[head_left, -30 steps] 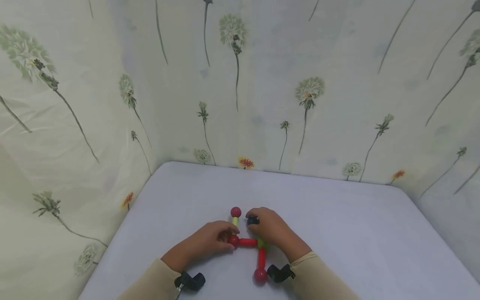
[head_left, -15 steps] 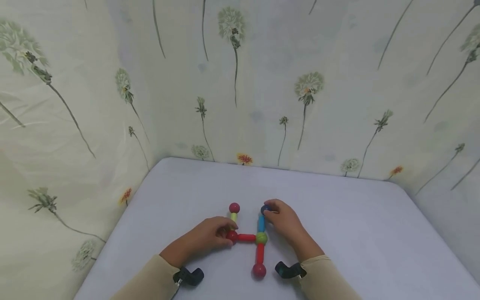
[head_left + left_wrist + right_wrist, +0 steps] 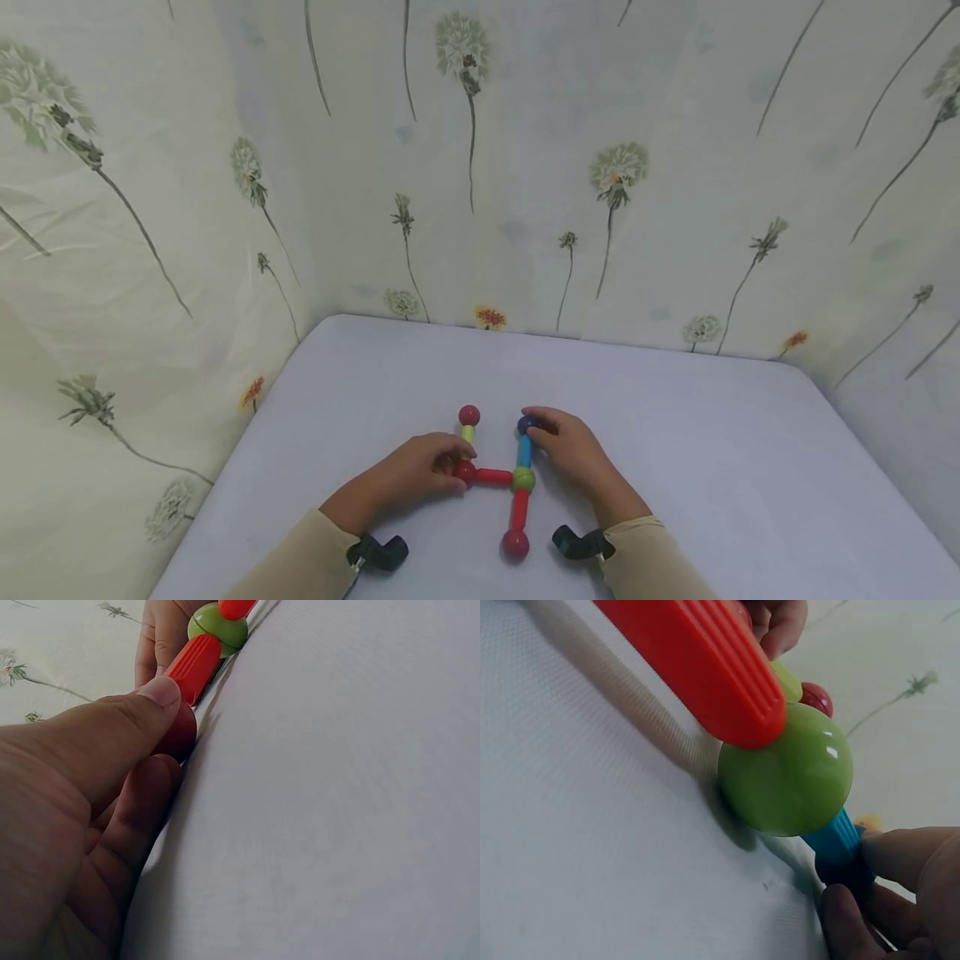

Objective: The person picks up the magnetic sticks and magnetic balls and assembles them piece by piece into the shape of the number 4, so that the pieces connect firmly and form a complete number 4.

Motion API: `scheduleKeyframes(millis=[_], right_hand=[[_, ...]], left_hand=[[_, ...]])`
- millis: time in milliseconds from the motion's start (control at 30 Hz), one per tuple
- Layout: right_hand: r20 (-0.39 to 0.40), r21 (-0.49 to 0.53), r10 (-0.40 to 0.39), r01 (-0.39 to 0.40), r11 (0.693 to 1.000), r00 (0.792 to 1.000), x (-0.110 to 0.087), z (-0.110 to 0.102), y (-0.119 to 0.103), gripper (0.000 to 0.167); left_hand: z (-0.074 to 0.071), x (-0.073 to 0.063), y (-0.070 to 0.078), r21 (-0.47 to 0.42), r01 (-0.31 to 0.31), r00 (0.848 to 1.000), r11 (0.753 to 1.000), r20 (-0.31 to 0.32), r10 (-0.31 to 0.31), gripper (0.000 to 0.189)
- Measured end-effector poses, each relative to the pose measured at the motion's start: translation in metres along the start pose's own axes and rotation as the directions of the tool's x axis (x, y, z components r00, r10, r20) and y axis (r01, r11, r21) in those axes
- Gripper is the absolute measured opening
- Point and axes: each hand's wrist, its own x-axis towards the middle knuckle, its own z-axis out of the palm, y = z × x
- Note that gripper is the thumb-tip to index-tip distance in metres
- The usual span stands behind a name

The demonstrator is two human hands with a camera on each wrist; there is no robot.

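A flat figure of magnetic rods and balls lies on the table. My left hand (image 3: 416, 471) pinches its red ball (image 3: 465, 473) between thumb and fingers. From that ball a pale yellow rod (image 3: 468, 435) runs away to a far red ball (image 3: 469, 415), and a red rod (image 3: 494, 477) runs right to the green ball (image 3: 523, 480). Another red rod (image 3: 519, 508) leads nearer to a third red ball (image 3: 515, 543). A blue rod (image 3: 832, 838) extends from the green ball to a dark blue ball (image 3: 527, 424), which my right hand (image 3: 573, 446) pinches.
The white table (image 3: 712, 467) spreads out around the figure. Cloth printed with dandelions (image 3: 618, 175) hangs behind it and along its left side. Black wrist cameras (image 3: 577, 543) sit at both cuffs.
My right hand has moved right with the dark blue ball, and the blue rod now shows in line beyond the green ball. It then shifted slightly nearer. My left hand keeps its grip.
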Motion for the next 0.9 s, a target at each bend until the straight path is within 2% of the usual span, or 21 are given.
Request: scheduleKeyframes(millis=[133,300,433,533,667,733,800,833,900], right_hand=[[0.007,-0.046,-0.023,0.023,0.999,1.0,-0.001,-0.001,0.0,0.045],[0.004,-0.031,-0.013,0.013,0.999,1.0,0.001,-0.002,0.0,0.049],[-0.035,-0.023,0.015,-0.016,1.0,0.999,-0.001,-0.004,-0.001,0.045],[-0.065,-0.057,0.028,-0.031,0.998,0.997,-0.005,-0.006,-0.005,0.041],[-0.071,-0.14,-0.015,0.005,0.99,0.997,-0.017,-0.006,-0.011,0.031],[-0.015,-0.184,-0.065,0.061,0.981,0.998,-0.027,-0.005,-0.014,0.026],[0.115,-0.217,-0.131,0.153,0.964,0.985,-0.039,-0.004,-0.018,0.023],[0.198,-0.219,-0.158,0.201,0.955,0.967,-0.045,-0.003,-0.019,0.022],[0.363,-0.212,-0.203,0.293,0.932,0.909,-0.058,-0.001,-0.02,0.02]], left_hand=[[0.0,0.002,0.0,0.007,-0.01,1.0,1.0,-0.004,0.01,0.041],[0.0,0.002,-0.001,0.015,-0.006,1.0,1.0,-0.004,0.006,0.042],[0.001,0.001,-0.001,0.018,-0.011,1.0,1.0,0.0,0.011,0.042],[0.001,0.001,-0.002,0.034,-0.008,1.0,0.999,-0.004,0.008,0.042],[0.001,0.001,-0.003,0.048,0.008,1.0,0.999,-0.015,-0.007,0.042],[0.0,0.001,-0.003,0.047,0.011,1.0,0.999,-0.016,-0.01,0.041],[0.001,0.002,-0.003,0.045,0.008,1.0,0.999,-0.015,-0.008,0.041],[0.001,0.002,-0.004,0.045,0.007,1.0,0.999,-0.014,-0.006,0.04],[0.001,0.001,-0.004,0.049,0.0,1.0,0.999,-0.013,0.001,0.04]])
